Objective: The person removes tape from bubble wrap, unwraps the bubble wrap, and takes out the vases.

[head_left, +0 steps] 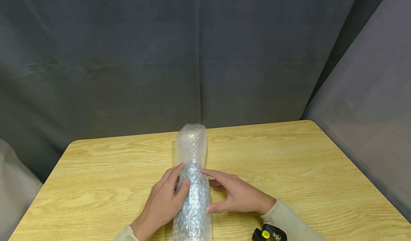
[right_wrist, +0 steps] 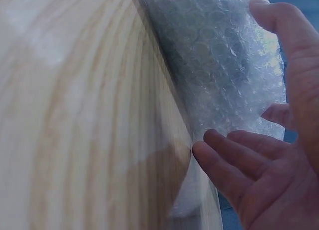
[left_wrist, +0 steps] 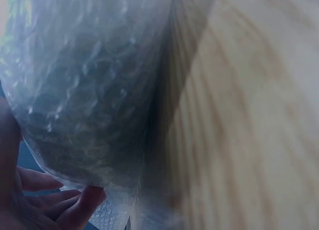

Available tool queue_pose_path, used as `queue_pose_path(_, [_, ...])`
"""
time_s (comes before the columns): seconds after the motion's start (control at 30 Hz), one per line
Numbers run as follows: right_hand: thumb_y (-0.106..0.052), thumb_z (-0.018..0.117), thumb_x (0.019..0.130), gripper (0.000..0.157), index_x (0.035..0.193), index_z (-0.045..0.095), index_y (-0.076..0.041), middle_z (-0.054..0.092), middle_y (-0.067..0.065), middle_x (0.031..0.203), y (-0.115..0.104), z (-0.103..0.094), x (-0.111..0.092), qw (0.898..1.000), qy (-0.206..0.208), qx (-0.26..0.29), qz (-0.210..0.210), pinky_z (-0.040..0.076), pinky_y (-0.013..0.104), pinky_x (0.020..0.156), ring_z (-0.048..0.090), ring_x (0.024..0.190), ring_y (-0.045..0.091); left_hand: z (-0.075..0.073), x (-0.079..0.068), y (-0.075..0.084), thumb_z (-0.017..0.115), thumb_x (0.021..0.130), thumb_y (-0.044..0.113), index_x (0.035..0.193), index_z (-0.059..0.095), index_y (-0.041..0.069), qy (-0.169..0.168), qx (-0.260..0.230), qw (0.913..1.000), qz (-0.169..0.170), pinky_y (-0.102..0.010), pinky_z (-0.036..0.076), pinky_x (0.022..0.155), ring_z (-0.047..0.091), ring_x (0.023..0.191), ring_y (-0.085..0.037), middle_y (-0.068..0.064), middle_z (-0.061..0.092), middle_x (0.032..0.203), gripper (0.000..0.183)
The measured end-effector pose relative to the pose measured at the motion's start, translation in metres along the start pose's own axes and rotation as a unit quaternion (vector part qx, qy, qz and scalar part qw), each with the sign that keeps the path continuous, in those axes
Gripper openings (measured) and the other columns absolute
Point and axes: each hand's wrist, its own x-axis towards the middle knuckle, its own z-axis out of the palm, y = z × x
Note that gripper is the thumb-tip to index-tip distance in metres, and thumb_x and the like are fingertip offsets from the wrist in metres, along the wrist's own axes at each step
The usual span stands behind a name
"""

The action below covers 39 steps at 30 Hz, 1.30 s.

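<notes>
We see the bubble-wrapped bundle (head_left: pixel 194 205) lying lengthwise on the counter (head_left: pixel 96 184), its far end at the back edge; we judge it fairly light, with a soft, crinkly skin that may slip under the fingers, over something firmer (what it is, the wrap hides from us), so we would treat it as fragile; the fuller near part, taken from both sides, seems the best place to hold, since the far end looks looser. The left hand (head_left: pixel 165 198) rests along its left side, thumb on the wrap, fingers apart; the right hand (head_left: pixel 239 194) touches the right side, its fingers and thumb spread, neither clamped on it. The counter is pale, grained and lightly glossy; a dark curtain (head_left: pixel 128 55) hangs behind it, with grey cloth (head_left: pixel 369 84) at the right.
</notes>
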Motion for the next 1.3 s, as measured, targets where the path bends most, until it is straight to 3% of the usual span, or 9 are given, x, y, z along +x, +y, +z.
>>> queue_pose_path(0.3, [-0.057, 0.079, 0.084, 0.096, 0.161, 0.024, -0.043, 0.038, -0.005, 0.166, -0.002, -0.005, -0.001, 1.000, 0.003, -0.018, -0.002, 0.053, 0.038, 0.112, 0.059, 0.138, 0.023, 0.000, 0.003, 0.002, 0.051, 0.107, 0.045, 0.155, 0.047, 0.017, -0.013, -0.004, 0.9999, -0.007, -0.044, 0.059, 0.093, 0.067, 0.121, -0.021, -0.001, 0.058, 0.149, 0.056])
queue_pose_path(0.47, [-0.059, 0.079, 0.084, 0.096, 0.161, 0.025, -0.043, 0.041, -0.004, 0.164, -0.004, -0.005, -0.002, 0.999, 0.013, -0.045, -0.001, 0.053, 0.039, 0.112, 0.060, 0.136, 0.021, 0.000, 0.003, 0.001, 0.052, 0.107, 0.045, 0.156, 0.046, 0.016, -0.014, -0.005, 0.9999, -0.006, -0.052, 0.055, 0.103, 0.062, 0.131, -0.028, -0.004, 0.055, 0.152, 0.058])
queue_pose_path(0.6, [-0.057, 0.075, 0.087, 0.086, 0.159, 0.032, -0.041, 0.045, -0.004, 0.162, -0.005, -0.007, -0.002, 0.998, 0.030, -0.058, -0.004, 0.054, 0.039, 0.110, 0.063, 0.132, 0.019, 0.001, 0.002, 0.000, 0.052, 0.106, 0.046, 0.158, 0.042, 0.015, -0.015, -0.006, 0.9998, -0.009, -0.056, 0.052, 0.108, 0.059, 0.135, -0.032, -0.006, 0.052, 0.154, 0.060])
queue_pose_path(0.8, [-0.050, 0.071, 0.094, 0.069, 0.155, 0.041, -0.038, 0.050, -0.004, 0.158, -0.008, -0.010, -0.002, 0.998, 0.050, -0.037, 0.013, 0.056, 0.041, 0.108, 0.064, 0.132, 0.022, 0.003, 0.003, 0.000, 0.051, 0.107, 0.047, 0.160, 0.037, 0.017, -0.022, -0.017, 0.9995, -0.016, -0.059, 0.050, 0.108, 0.056, 0.137, -0.035, -0.007, 0.044, 0.159, 0.062])
queue_pose_path(1.03, [-0.048, 0.067, 0.098, 0.066, 0.156, 0.044, -0.024, 0.053, 0.001, 0.156, -0.010, -0.013, 0.002, 0.994, 0.084, -0.065, -0.003, 0.056, 0.040, 0.107, 0.066, 0.129, 0.023, 0.003, 0.004, 0.000, 0.051, 0.106, 0.047, 0.163, 0.030, 0.019, -0.032, -0.028, 0.9989, -0.021, -0.063, 0.046, 0.112, 0.050, 0.143, -0.038, -0.006, 0.037, 0.165, 0.066])
queue_pose_path(1.3, [-0.054, 0.065, 0.097, 0.061, 0.148, 0.053, -0.024, 0.060, -0.004, 0.148, -0.015, -0.015, 0.010, 0.989, 0.111, -0.096, 0.000, 0.057, 0.041, 0.106, 0.068, 0.127, 0.022, 0.002, 0.003, -0.001, 0.051, 0.106, 0.044, 0.164, 0.027, 0.020, -0.033, -0.040, 0.9986, -0.012, -0.064, 0.046, 0.112, 0.049, 0.144, -0.038, -0.007, 0.034, 0.167, 0.067])
